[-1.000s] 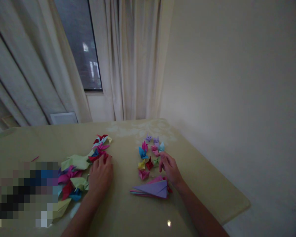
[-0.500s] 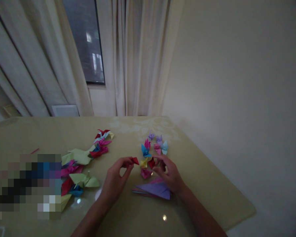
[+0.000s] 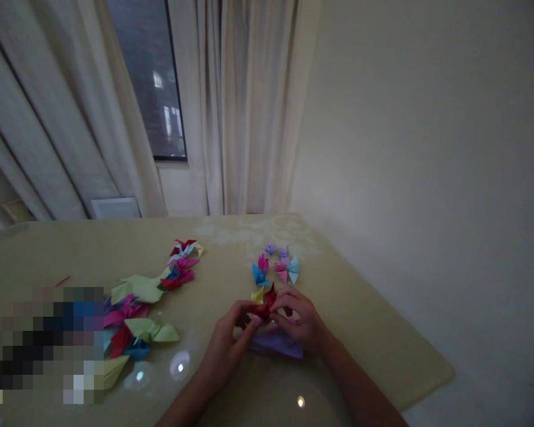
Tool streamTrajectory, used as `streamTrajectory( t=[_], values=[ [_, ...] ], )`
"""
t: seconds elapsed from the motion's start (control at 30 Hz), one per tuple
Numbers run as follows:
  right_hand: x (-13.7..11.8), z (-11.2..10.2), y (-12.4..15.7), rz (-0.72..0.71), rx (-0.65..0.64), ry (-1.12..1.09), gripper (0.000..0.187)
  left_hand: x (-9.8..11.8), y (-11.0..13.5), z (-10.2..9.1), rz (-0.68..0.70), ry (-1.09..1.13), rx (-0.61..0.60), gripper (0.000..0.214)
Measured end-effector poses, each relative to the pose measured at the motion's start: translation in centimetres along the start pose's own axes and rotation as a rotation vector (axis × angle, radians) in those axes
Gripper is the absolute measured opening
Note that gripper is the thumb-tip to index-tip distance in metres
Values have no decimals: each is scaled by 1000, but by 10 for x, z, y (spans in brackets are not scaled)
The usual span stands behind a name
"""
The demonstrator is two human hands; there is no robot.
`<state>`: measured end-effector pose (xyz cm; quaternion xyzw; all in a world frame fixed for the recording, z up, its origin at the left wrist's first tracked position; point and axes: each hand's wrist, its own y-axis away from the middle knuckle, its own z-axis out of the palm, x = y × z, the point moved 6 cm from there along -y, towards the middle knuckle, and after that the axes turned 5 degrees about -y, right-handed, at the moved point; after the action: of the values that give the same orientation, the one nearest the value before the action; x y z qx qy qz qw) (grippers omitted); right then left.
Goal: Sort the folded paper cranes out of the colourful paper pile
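My left hand (image 3: 229, 341) and my right hand (image 3: 303, 320) meet over the table, fingers pinched together on a small red folded paper piece (image 3: 264, 307). Just beyond them lies a cluster of small folded paper figures (image 3: 273, 270) in blue, pink, purple and yellow. Under my right hand rests a stack of purple and pink paper sheets (image 3: 278, 344). To the left lies a longer pile of folded paper pieces (image 3: 151, 296) in green, magenta, red and blue.
The yellowish table (image 3: 374, 332) ends at the right and near edges, close to a plain wall. Curtains (image 3: 244, 107) and a dark window (image 3: 146, 77) stand behind the table. A blurred-out patch covers the table's left part.
My left hand left the left pile with a red folded piece and carried it right. Both hands now hold it together above the paper stack.
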<state>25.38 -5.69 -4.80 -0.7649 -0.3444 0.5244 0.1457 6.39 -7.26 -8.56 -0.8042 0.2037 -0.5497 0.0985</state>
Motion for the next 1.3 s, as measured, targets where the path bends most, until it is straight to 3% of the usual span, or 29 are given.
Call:
streamTrajectory(
  t=[0.1, 0.23, 0.43, 0.57, 0.7, 0.8, 0.93, 1.07, 1.3],
  values=[
    [10, -20, 0, 100, 165, -45, 16, 2, 6, 9, 134, -243, -32, 25],
    [31, -40, 3, 276, 359, -89, 26, 1, 13, 30, 292, -496, -166, 27],
    [49, -31, 3, 408, 259, -25, 31, -7, 15, 41, 253, -592, -357, 29],
    [49, -23, 5, 433, 202, -8, 30, 3, 15, 35, 231, -562, -339, 30],
    [49, -22, 6, 452, 198, 22, 32, 0, 2, 10, 230, -561, -182, 32],
    [49, -24, 6, 457, 202, 64, 34, -22, -11, -30, 168, -728, 51, 21],
    [48, -25, 5, 450, 195, 83, 36, -58, -16, -84, -28, -1075, 272, 33],
    [44, -25, 4, 437, 184, 114, 35, -75, -13, -107, -173, -1237, 306, 45],
    [42, -25, 4, 425, 164, 137, 33, -76, -17, -109, -244, -1227, 259, 39]
  ],
)
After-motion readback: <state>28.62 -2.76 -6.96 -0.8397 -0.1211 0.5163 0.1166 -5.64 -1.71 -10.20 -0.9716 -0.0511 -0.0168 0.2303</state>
